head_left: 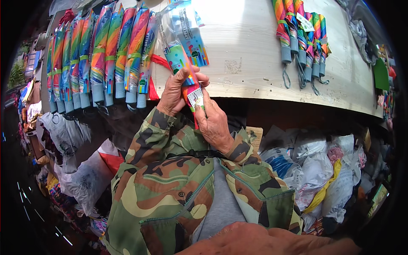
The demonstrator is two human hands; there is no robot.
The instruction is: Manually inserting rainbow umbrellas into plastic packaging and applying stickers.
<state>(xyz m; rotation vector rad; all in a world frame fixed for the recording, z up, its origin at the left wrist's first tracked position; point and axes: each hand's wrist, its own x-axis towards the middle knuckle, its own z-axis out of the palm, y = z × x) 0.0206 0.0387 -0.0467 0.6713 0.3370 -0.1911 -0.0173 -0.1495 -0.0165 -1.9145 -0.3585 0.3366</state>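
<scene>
My left hand is closed round the lower end of a clear plastic sleeve with a colourful print, held at the table's near edge. A bright red and multicoloured folded umbrella shows between my hands, partly hidden by my fingers; its handle cannot be seen. A white printed tag hangs against it. With fingers bent, my right hand grips the umbrella's near part beside the tag. Behind the held sleeve, more printed sleeves lie on the table.
Several sleeved rainbow umbrellas with grey handles line the table's left side. Unsleeved ones lie at the right. A red strip rests on the pale tabletop. Stuffed plastic bags stand below at the left and right.
</scene>
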